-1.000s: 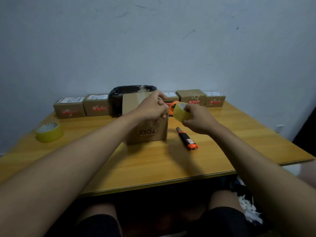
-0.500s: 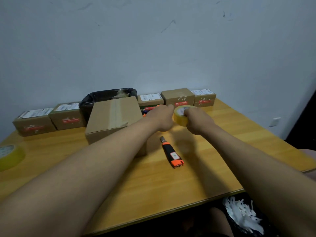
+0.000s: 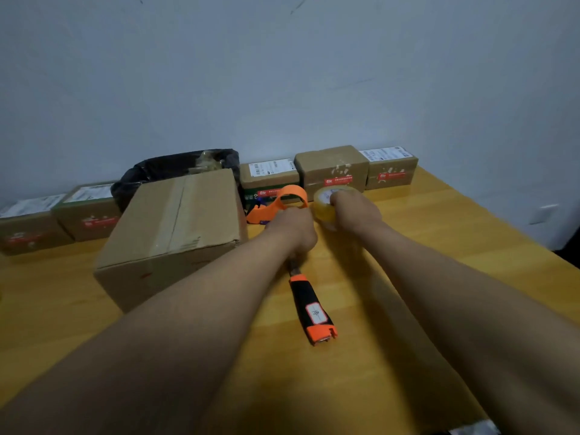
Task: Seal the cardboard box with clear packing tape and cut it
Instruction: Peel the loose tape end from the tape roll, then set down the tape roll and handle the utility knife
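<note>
I see the right hand (image 3: 356, 211) gripping the tape roll (image 3: 326, 206) above the worktop (image 3: 439, 246), the left hand (image 3: 293, 229) closed beside it, grip contents unclear, box (image 3: 169, 227) left of both, cutter (image 3: 310, 306) lying between the forearms.

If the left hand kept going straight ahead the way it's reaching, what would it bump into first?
Most likely the orange tape dispenser lying just beyond the left hand, with a small labelled parcel behind it against the wall. Depth is hard to judge from this single view.
</note>
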